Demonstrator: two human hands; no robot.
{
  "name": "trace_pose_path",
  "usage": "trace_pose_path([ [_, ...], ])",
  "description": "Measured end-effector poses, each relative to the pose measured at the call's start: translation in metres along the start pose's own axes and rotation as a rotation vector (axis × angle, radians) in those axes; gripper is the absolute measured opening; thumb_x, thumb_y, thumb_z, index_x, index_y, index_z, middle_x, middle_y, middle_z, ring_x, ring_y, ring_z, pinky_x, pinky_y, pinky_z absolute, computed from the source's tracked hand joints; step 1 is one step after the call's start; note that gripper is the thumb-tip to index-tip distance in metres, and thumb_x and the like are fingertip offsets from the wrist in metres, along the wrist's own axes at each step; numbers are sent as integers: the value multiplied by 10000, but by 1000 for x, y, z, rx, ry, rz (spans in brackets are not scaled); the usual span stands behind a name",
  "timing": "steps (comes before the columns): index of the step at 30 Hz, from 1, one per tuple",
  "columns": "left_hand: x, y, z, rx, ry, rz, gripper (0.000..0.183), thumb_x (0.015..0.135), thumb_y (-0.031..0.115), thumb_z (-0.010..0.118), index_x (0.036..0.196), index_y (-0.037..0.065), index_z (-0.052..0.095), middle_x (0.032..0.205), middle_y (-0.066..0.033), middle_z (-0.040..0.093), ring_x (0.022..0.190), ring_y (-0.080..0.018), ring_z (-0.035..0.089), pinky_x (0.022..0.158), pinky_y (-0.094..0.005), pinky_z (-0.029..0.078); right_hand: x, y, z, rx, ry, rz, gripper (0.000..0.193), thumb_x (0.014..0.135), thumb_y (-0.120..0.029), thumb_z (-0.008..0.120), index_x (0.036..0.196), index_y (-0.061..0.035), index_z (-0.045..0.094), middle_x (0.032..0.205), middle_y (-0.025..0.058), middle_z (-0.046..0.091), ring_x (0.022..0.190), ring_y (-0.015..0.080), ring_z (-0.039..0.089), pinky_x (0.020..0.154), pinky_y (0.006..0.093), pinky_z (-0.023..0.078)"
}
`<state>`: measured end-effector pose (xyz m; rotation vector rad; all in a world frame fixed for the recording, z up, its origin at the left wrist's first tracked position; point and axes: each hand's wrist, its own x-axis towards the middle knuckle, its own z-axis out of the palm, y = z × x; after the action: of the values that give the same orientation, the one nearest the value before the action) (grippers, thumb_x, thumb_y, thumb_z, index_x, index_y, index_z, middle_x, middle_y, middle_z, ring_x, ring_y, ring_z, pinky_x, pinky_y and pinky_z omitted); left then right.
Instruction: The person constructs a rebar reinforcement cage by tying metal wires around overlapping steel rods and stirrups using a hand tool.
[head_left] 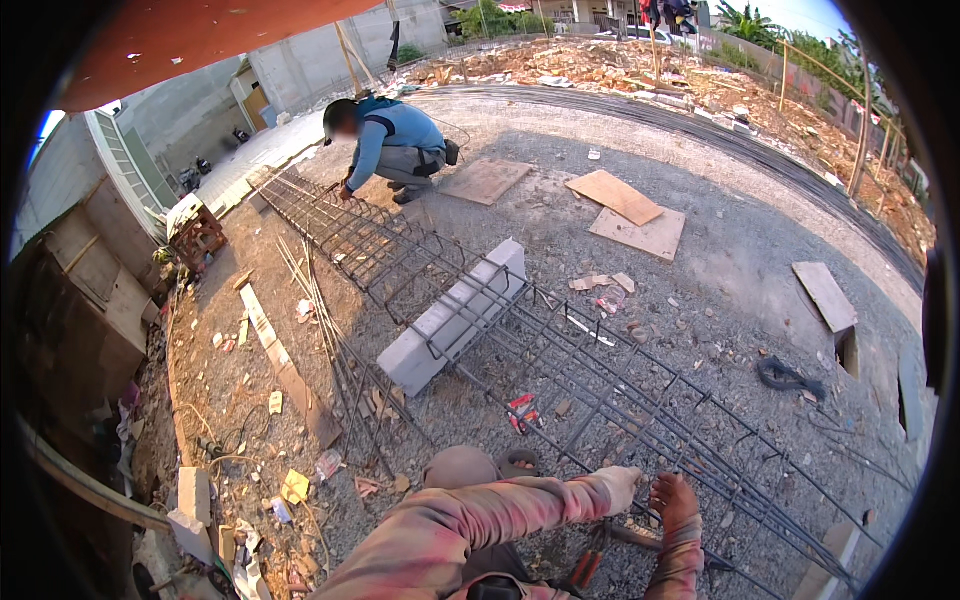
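Note:
A long cage of steel reinforcing bars [610, 410] with square stirrups runs diagonally from lower right to upper left. At its near part, my left hand [618, 488], in a pale glove, is closed against the bars. Just right of it, my bare right hand [675, 498] has its fingers curled at the same bars. Whatever is pinched in either hand is too small to make out. Below my hands, near my legs, lies a tool with reddish handles [586, 568], partly hidden. A grey concrete block [455, 318] sits across and under the cage's middle.
A person in a blue top [405, 140] squats at the cage's far end. Wooden boards [640, 232] lie right of the cage, with a dark bundle of wire [790, 378] nearer. Loose bars [325, 315] and a plank [290, 375] lie left on gravel.

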<state>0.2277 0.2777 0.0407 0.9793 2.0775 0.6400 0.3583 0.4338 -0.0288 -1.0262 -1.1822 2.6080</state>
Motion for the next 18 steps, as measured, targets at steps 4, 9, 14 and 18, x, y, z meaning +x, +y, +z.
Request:
trace_pose_path([
  [4,3,-4,21,-213,36,145,191,856,158,466,979,42,554,906,-208,611,867,-370,590,755,-420,458,-55,25,20,154,-3,-91,293,884,-325,558,1004,-58,567,808,45,582,708,145,555,543,287,467],
  [9,-10,-3,42,-398,-97,221,191,869,138,479,1009,30,550,876,-99,614,834,-197,561,782,-334,438,-47,57,20,208,162,-352,236,886,-261,573,963,-38,585,759,38,580,589,112,531,492,241,449],
  [14,-7,-4,55,-576,-248,167,208,872,138,492,1036,28,557,897,-64,611,862,-143,538,813,-299,422,-52,45,22,130,270,-404,218,906,-265,541,888,-50,570,685,8,555,531,86,486,430,220,386],
  [18,-27,18,30,-549,-261,78,223,877,147,510,1056,26,565,822,-25,590,724,-101,533,681,-269,445,-65,11,25,78,386,-472,193,906,-224,540,921,-35,573,670,39,573,495,80,494,399,207,392],
])
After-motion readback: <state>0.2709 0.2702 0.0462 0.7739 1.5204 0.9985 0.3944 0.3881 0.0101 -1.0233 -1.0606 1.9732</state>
